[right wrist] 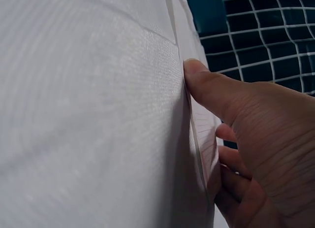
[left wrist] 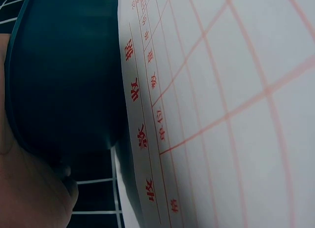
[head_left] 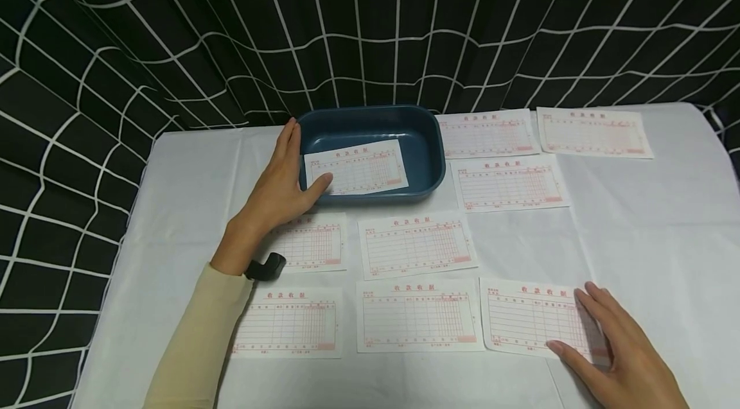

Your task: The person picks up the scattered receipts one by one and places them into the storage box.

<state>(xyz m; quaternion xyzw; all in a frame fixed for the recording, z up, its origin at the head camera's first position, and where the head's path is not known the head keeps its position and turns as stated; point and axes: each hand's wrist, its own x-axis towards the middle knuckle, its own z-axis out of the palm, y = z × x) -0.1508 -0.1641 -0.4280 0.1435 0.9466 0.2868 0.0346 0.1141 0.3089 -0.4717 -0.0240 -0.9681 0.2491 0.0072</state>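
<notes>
My left hand (head_left: pixel 279 187) is at the left end of a dark blue plastic basin (head_left: pixel 426 155). Its fingers lie straight along the outside wall, and its thumb reaches over the front rim. A white receipt slip (head_left: pixel 358 168) with red print and ruled lines rests tilted inside the basin. Close by, the left wrist view shows the basin wall (left wrist: pixel 69 75) beside a receipt (left wrist: pixel 206 100). My right hand (head_left: pixel 627 348) is over the right end of another receipt slip (head_left: pixel 528 319), touching it with spread thumb and fingers. That slip lies on the cloth.
Several similar receipts lie on the white tablecloth (head_left: pixel 653 255): a row in front of the basin, one (head_left: pixel 419 316) nearer me, and others (head_left: pixel 593 133) at the back right. A black netted curtain with white lines (head_left: pixel 376 24) hangs behind and to the left.
</notes>
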